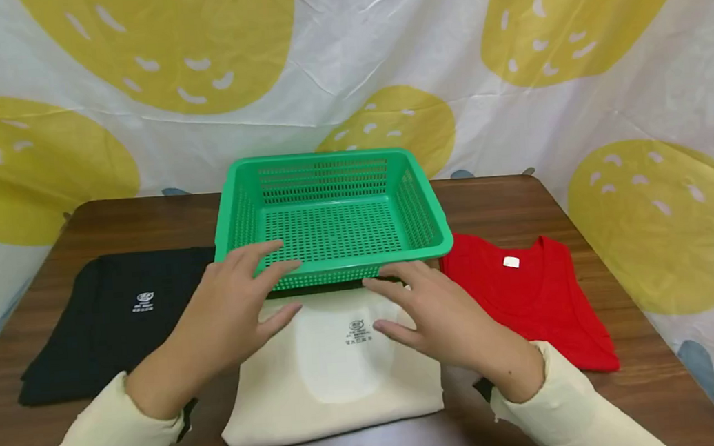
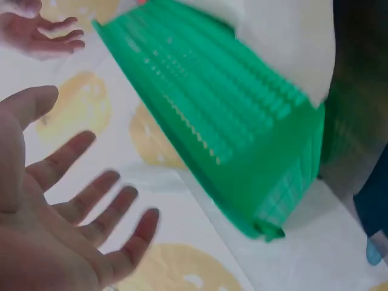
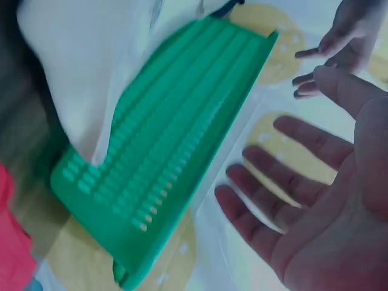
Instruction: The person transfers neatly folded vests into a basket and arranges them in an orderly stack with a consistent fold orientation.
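My left hand [image 1: 234, 307] hovers over the left part of a folded cream shirt [image 1: 269, 395], its fingers spread and holding nothing. Across from it, my right hand [image 1: 434, 311] is held above the shirt's right side, also with fingers apart. The shirt lies flat on the table with a printed dark label near its neckline. Just behind it stands a green plastic basket [image 1: 336, 275] with slotted walls and nothing inside. Both wrist views show the palms, the left palm [image 2: 54, 236] and the right palm [image 3: 321, 224], apart from the basket.
A folded black shirt [image 1: 116, 336] lies at the left of the brown wooden table [image 1: 145, 220]. To the right is a folded red shirt [image 1: 524, 301] with a white tag. A white cloth [image 1: 344, 37] with yellow shapes hangs behind the table.
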Motion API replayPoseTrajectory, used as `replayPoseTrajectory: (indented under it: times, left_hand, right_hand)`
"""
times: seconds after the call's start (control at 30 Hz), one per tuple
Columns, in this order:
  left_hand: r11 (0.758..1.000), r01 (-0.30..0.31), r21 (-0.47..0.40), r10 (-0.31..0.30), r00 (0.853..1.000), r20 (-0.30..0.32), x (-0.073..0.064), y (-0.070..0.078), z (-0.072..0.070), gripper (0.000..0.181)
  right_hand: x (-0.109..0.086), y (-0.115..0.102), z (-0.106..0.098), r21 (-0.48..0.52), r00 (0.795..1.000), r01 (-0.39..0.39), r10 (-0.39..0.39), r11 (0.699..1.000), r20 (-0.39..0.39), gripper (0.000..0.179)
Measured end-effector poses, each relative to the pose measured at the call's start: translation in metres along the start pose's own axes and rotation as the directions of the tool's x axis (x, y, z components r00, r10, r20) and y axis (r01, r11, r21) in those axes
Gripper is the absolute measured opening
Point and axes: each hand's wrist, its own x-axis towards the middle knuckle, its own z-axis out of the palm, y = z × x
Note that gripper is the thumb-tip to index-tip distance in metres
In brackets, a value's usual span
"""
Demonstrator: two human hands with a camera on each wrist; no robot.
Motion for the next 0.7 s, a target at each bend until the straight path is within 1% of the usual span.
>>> replayPoseTrajectory:
  times: [0.03,0.1,0.13,0.2,0.27,0.33,0.4,0.47,0.53,0.7]
  left_hand:
    - [0.999,-0.038,-0.004,0.037,0.999,-0.021,-0.004,0.003,0.001,0.043]
    - [0.996,-0.089,-0.004,0.089,0.996,-0.031,-0.013,0.009,0.004,0.034]
    - [0.995,-0.101,-0.005,0.101,0.995,-0.023,-0.018,0.011,0.006,0.030]
    - [0.995,-0.102,-0.007,0.103,0.995,0.011,-0.028,0.016,0.009,0.024]
    - [0.997,-0.079,-0.004,0.079,0.995,0.062,-0.038,0.017,0.012,0.021]
    - [0.999,-0.042,-0.013,0.043,0.992,0.122,-0.047,0.017,0.016,0.018]
    - [0.999,0.004,-0.033,0.002,0.982,0.186,-0.055,0.017,0.019,0.016]
    - [0.997,0.050,-0.052,-0.035,0.967,0.252,-0.061,0.016,0.022,0.015]
    - [0.994,0.084,-0.063,-0.062,0.955,0.292,-0.065,0.015,0.026,0.015]
    - [0.987,0.155,-0.036,-0.134,0.930,0.343,-0.069,0.008,0.032,0.016]
  right_hand:
    - [-0.003,-0.002,0.001,0.009,1.000,0.027,-0.028,1.000,0.013,0.056]
    - [-0.008,-0.004,0.006,0.024,0.996,0.076,-0.077,0.997,0.048,0.048]
    - [-0.011,-0.004,0.009,0.029,0.994,0.091,-0.093,0.995,0.064,0.045]
    - [-0.016,-0.001,0.015,0.039,0.990,0.091,-0.094,0.995,0.103,0.041]
    - [-0.020,0.003,0.023,0.039,0.988,0.073,-0.078,0.997,0.134,0.035]
    - [-0.022,0.008,0.030,0.056,0.987,0.034,-0.042,0.998,0.158,0.032]
    - [-0.022,0.014,0.035,0.082,0.985,-0.009,-0.006,0.997,0.175,0.029]
    - [-0.021,0.019,0.040,0.124,0.983,-0.047,0.024,0.991,0.181,0.026]
    - [-0.018,0.025,0.042,0.163,0.982,-0.087,0.057,0.983,0.181,0.023]
    - [-0.008,0.037,0.045,0.217,0.969,-0.193,0.151,0.957,0.197,0.021]
